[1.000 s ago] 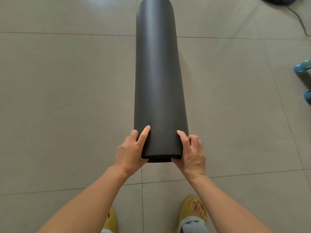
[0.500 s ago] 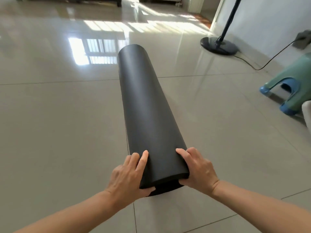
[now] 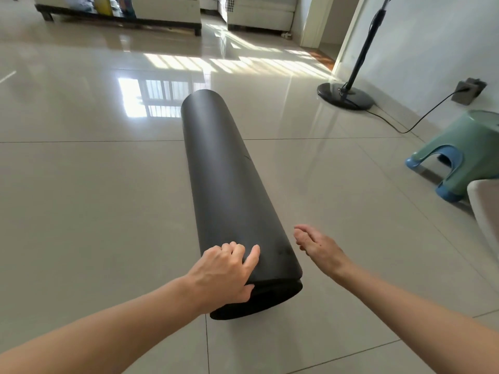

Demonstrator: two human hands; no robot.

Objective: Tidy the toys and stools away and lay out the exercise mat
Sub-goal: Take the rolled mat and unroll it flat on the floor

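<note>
One left hand (image 3: 225, 271) curled on the rolled mat (image 3: 232, 201), right hand (image 3: 318, 247) spread alongside, bare floor (image 3: 94, 198) leftward.

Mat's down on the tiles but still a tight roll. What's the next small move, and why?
Probably find the loose outer edge at the near end and start rolling the mat open across the bare floor to its left. It lies fully rolled on the tiles; the left hand grips its near end, the right hand hangs open just off it, and the green stool stands to its right.
</note>
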